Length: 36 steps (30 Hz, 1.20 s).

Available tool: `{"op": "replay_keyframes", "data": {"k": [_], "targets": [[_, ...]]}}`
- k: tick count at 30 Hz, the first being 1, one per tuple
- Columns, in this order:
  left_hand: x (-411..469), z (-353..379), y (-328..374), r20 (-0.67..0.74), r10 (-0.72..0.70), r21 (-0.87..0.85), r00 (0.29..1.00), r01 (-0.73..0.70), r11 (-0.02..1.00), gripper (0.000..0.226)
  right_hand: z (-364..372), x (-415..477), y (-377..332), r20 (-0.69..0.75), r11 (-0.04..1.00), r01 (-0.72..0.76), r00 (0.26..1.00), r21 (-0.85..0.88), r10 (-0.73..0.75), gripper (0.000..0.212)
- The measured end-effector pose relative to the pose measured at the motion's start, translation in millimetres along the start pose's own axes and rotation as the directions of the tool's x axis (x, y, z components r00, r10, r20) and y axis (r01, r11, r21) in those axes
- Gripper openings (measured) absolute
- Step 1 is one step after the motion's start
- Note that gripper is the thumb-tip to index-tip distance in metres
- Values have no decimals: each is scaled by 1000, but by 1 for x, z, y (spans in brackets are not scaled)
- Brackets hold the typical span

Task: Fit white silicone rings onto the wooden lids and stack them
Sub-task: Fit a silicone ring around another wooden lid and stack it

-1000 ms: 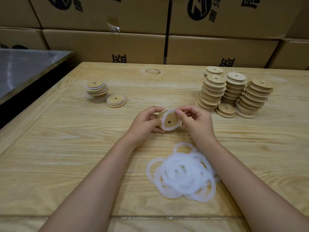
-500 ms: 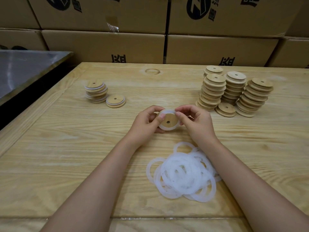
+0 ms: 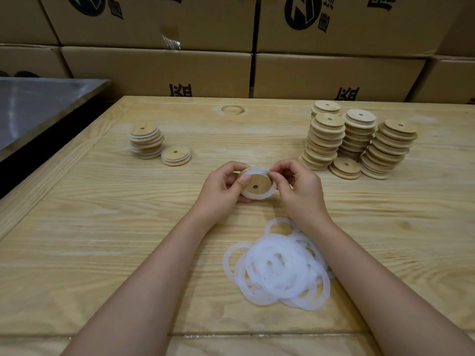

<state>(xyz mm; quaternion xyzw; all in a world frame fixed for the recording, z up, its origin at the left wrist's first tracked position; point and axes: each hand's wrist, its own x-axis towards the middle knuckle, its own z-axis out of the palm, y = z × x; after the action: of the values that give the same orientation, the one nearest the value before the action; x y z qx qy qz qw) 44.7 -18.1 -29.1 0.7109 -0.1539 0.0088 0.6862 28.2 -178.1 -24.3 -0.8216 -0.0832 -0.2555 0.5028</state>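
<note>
Above a wooden table (image 3: 77, 227), the left hand (image 3: 221, 191) and right hand (image 3: 300, 191) pinch a stiff, light wooden lid (image 3: 257, 185) by its rim, its soft, stretchy silicone ring (image 3: 257, 197) probably best worked at the edge.

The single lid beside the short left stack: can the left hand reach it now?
Likely yes: only bare table lies between the left hand and the single lid. But that hand grips the held lid, so it must let go first.
</note>
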Motion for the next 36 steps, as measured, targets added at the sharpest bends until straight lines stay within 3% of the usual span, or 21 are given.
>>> {"op": "replay_keyframes", "data": {"k": [12, 30, 36], "targets": [[0, -1, 2, -6, -54, -96, 999, 53, 994, 9, 2, -3, -1, 33, 994, -52, 998, 96, 49, 26], [5, -5, 0, -106, -125, -263, 987, 93, 960, 7, -1, 4, 4, 150, 947, -295, 949, 123, 276, 16], [5, -6, -1, -62, -145, -301, 988, 120, 946, 8, 1, 0, 5, 169, 911, -348, 934, 220, 316, 11]]}}
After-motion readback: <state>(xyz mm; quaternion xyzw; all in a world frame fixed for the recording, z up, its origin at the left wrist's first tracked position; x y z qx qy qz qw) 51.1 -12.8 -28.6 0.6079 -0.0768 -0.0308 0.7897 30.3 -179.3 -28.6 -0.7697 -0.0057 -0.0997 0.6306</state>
